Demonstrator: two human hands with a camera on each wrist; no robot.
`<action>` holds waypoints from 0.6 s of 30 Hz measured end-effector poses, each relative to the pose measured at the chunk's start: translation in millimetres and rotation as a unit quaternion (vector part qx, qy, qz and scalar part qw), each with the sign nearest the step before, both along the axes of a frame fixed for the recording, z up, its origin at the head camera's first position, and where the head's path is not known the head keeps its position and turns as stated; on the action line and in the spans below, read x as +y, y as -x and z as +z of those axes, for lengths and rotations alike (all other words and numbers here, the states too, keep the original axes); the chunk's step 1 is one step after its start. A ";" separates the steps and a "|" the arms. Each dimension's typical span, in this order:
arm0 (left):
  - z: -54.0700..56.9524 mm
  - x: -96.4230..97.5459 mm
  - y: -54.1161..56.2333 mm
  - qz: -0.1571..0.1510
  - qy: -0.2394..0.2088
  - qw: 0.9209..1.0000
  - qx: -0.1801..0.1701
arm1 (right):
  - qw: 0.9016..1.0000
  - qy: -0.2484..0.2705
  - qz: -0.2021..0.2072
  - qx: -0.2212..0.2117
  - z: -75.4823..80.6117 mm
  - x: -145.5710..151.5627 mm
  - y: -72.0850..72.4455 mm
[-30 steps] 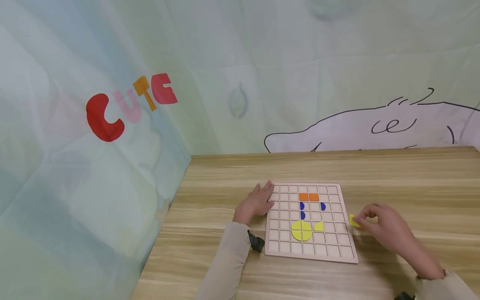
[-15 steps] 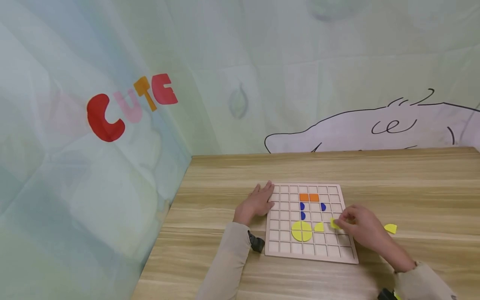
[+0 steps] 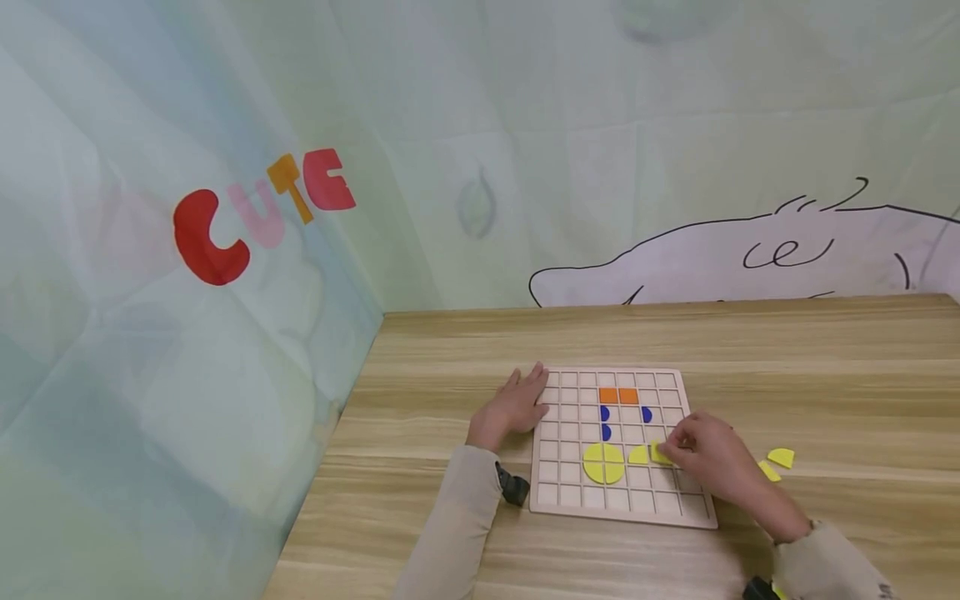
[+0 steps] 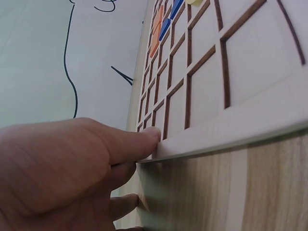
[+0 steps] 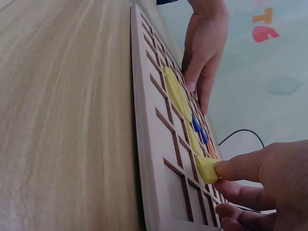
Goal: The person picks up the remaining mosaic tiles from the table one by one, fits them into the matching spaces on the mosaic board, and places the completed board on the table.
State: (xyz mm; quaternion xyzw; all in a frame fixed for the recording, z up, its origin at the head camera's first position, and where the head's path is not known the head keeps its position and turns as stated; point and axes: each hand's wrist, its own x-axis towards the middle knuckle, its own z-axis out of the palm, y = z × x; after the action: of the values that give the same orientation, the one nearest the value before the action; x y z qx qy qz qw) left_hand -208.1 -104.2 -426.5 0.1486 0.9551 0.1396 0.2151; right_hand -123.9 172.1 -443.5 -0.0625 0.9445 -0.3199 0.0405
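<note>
Jutting leftward from the right hand point(image 3: 711, 458) — grip pinched narrow on it — is a yellow piece point(image 5: 207, 170).

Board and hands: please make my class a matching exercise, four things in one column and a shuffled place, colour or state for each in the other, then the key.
Things
1. Left hand
2. Square pieces
3. Right hand
4. Half-round pieces

Descriptions
A. Pinches a yellow piece
B. Blue
C. Touches the left edge of the board
D. Orange, side by side

Pairs: 1-C, 2-D, 3-A, 4-B
</note>
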 end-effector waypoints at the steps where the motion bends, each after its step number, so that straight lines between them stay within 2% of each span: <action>1: -0.1 0.0 0.1 -0.001 0.001 1.000 0.000 | 1.000 -0.003 0.003 0.005 -0.4 -0.5 0.0; 6: -1.4 -0.1 0.6 -0.005 0.002 1.000 0.005 | 0.999 -0.026 0.008 0.030 -3.7 -1.9 0.9; 18: -0.7 0.8 0.7 -0.002 0.001 1.000 0.007 | 0.997 -0.056 0.005 0.043 -5.3 -8.0 -1.6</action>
State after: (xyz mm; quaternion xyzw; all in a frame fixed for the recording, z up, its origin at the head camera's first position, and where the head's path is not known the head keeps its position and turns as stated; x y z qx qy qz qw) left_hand -208.8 -103.4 -427.2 0.1512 0.9563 0.1375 0.2091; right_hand -122.3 164.0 -448.8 -0.0790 0.9614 -0.2635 0.0048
